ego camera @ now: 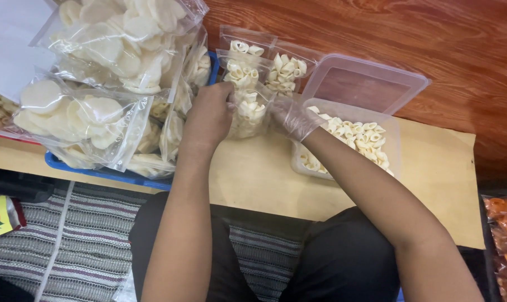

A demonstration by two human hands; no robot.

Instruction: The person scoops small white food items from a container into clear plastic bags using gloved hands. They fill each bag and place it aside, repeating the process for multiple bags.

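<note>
Head view: both hands at frame centre on one small clear bag of shell crackers (pixel 248 112). Left hand (pixel 208 117) bare, fingers pinching its edge; right hand (pixel 291 117) gloved, fingers holding the other side. Looks like the bag-filling step; sealing needs a firm pinch. Two filled bags (pixel 264 61) behind, one open tub (pixel 348 140) right of centre on the counter (pixel 259 179).

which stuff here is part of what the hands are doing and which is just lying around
In use:
- left hand, bare
- right hand, in a clear glove
- small clear bag of curled crackers, held between both hands
- clear tub of the same crackers
- filled small bags behind

Lying about:
- big bags of round crackers in a blue tray
- tub lid
- orange snack packets
- striped mat
</note>
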